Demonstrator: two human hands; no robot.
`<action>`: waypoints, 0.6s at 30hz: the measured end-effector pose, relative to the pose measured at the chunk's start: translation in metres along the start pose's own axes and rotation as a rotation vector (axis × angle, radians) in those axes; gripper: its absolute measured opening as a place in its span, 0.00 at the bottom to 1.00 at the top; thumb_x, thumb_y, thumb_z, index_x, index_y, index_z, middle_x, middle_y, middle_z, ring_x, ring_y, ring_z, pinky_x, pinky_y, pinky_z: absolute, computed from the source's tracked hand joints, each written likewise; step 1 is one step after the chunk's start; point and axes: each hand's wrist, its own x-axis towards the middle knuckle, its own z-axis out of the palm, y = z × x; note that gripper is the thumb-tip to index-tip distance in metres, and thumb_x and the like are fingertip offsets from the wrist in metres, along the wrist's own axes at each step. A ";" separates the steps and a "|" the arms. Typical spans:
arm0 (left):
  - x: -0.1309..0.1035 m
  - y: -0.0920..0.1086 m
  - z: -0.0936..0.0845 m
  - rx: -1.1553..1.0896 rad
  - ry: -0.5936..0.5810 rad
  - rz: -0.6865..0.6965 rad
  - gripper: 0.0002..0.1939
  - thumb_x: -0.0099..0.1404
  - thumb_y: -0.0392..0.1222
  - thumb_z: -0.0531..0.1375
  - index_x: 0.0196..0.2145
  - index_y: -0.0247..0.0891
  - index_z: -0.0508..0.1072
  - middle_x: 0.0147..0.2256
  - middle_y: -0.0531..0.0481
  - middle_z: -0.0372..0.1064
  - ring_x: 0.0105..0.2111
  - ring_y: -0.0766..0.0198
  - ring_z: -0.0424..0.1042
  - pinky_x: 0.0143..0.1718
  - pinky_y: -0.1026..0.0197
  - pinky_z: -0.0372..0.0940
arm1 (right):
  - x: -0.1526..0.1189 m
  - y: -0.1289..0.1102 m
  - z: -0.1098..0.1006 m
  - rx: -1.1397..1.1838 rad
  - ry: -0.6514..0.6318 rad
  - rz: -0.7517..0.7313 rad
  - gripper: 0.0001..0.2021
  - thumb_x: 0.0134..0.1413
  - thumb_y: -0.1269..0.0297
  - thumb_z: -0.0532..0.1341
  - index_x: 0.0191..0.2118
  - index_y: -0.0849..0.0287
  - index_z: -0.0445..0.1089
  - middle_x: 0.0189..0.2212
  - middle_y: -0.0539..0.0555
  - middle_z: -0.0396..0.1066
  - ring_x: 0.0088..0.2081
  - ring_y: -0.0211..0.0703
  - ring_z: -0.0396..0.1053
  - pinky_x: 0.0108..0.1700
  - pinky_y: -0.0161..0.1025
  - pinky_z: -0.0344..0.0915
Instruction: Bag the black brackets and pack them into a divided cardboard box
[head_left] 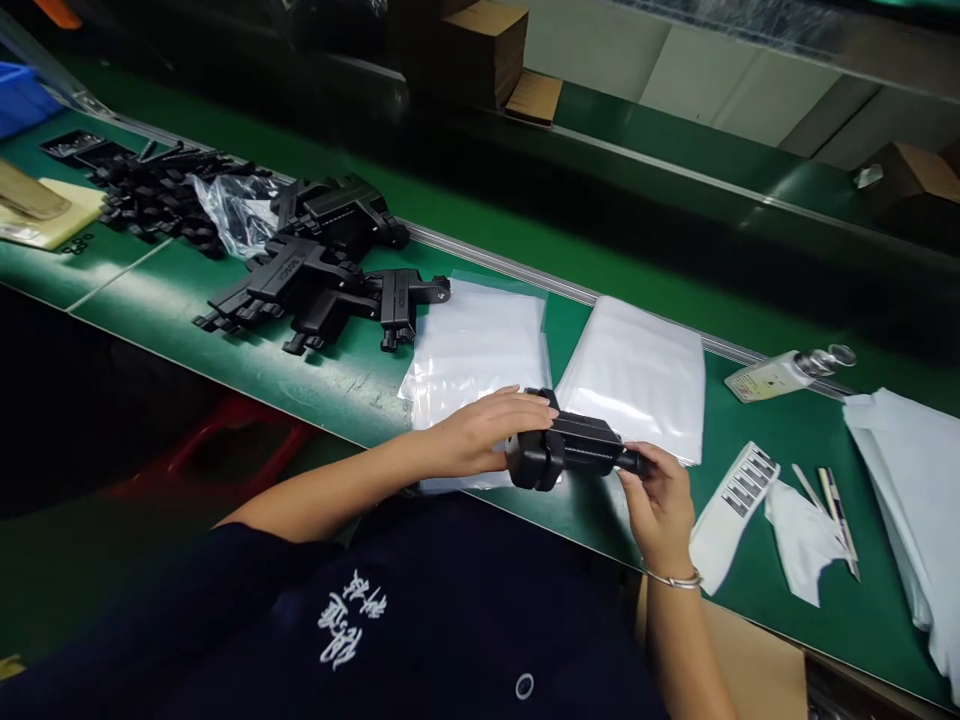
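Note:
Over the bench's front edge I hold a black plastic mount bracket [589,443] lying sideways between both hands. My left hand [484,432] is closed over its wider, rounded end, fingers across the top. Thumb and fingers of my right hand [661,500] pinch the narrow knob at the other end. Beneath and behind it lie a stack of clear plastic bags [480,345] and a second stack of white-looking bags [637,375]. To the left, several similar black brackets [292,275] are heaped on the green bench [352,400].
At right are a sticker strip [739,505], crumpled white paper [806,545], a pen [838,515], a bottle with a metal top [787,375] and white sheets [907,500]. Small black parts [161,195] pile up far left. Cardboard boxes [487,45] stand behind the bench.

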 end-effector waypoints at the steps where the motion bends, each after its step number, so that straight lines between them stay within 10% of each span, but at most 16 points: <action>1: -0.002 0.000 -0.001 0.051 -0.009 0.021 0.18 0.65 0.38 0.57 0.53 0.44 0.69 0.54 0.42 0.70 0.59 0.55 0.64 0.64 0.43 0.50 | 0.000 0.001 0.003 -0.001 0.017 -0.007 0.16 0.58 0.68 0.60 0.53 0.54 0.63 0.46 0.58 0.69 0.49 0.47 0.70 0.42 0.46 0.74; 6: -0.010 -0.001 -0.003 0.033 0.037 -0.078 0.16 0.65 0.43 0.58 0.51 0.43 0.71 0.52 0.43 0.71 0.57 0.54 0.66 0.65 0.42 0.46 | 0.009 -0.012 0.005 -0.136 0.057 -0.182 0.19 0.59 0.69 0.60 0.55 0.52 0.63 0.44 0.57 0.71 0.47 0.48 0.71 0.44 0.48 0.73; 13: -0.013 -0.007 0.009 -0.656 0.321 -0.587 0.38 0.57 0.70 0.56 0.53 0.36 0.67 0.43 0.42 0.72 0.40 0.54 0.72 0.38 0.58 0.67 | 0.024 -0.055 -0.002 -0.309 -0.155 -0.594 0.10 0.63 0.63 0.56 0.48 0.53 0.68 0.28 0.53 0.71 0.28 0.42 0.68 0.29 0.38 0.65; 18: -0.028 -0.009 0.003 -0.353 0.381 -0.417 0.38 0.53 0.68 0.62 0.52 0.39 0.67 0.45 0.42 0.71 0.43 0.54 0.72 0.43 0.55 0.68 | 0.032 -0.063 0.015 0.092 -0.209 0.077 0.12 0.65 0.58 0.50 0.47 0.55 0.64 0.24 0.49 0.67 0.25 0.39 0.65 0.29 0.37 0.64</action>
